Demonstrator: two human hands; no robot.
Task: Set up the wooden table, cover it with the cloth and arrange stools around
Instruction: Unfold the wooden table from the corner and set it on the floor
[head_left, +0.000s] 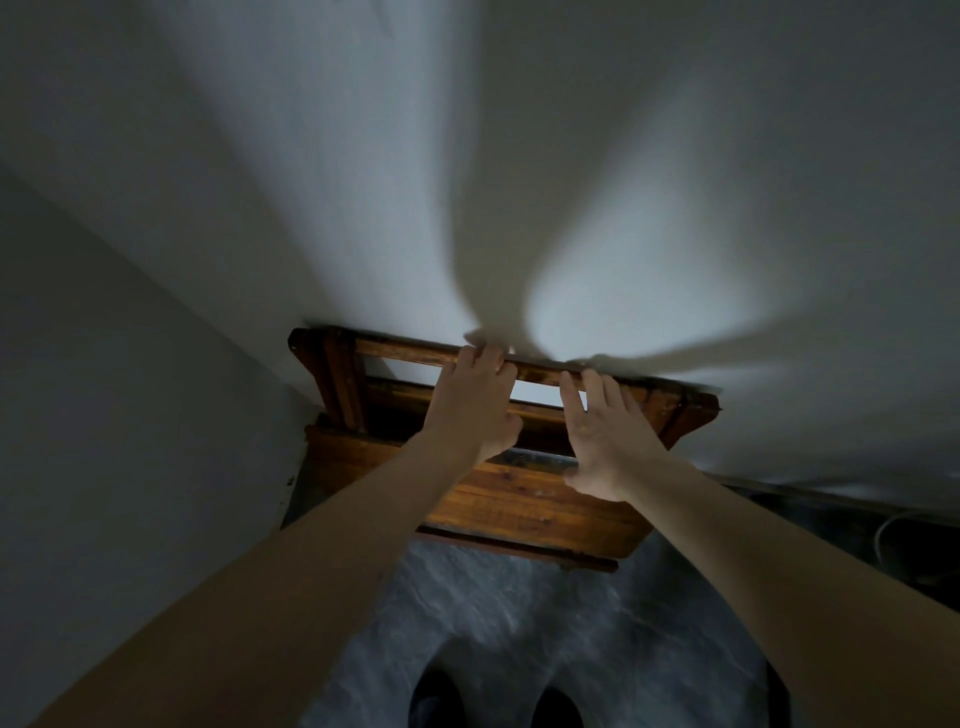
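A folded brown wooden table (519, 499) leans against the white wall in a corner, its slatted top facing me and its leg frame folded at the upper end. My left hand (472, 405) reaches over the top rail (405, 351) and its fingers curl round that bar. My right hand (608, 431) lies against the frame just to the right, fingers straight and spread, their tips at the same rail. No cloth or stools are in view.
White walls (130, 415) meet in a corner at the left of the table. The floor (519, 623) is grey marbled stone. My two dark shoes (436, 701) stand just in front. Dark clutter with a coiled cable (904, 545) lies at the right.
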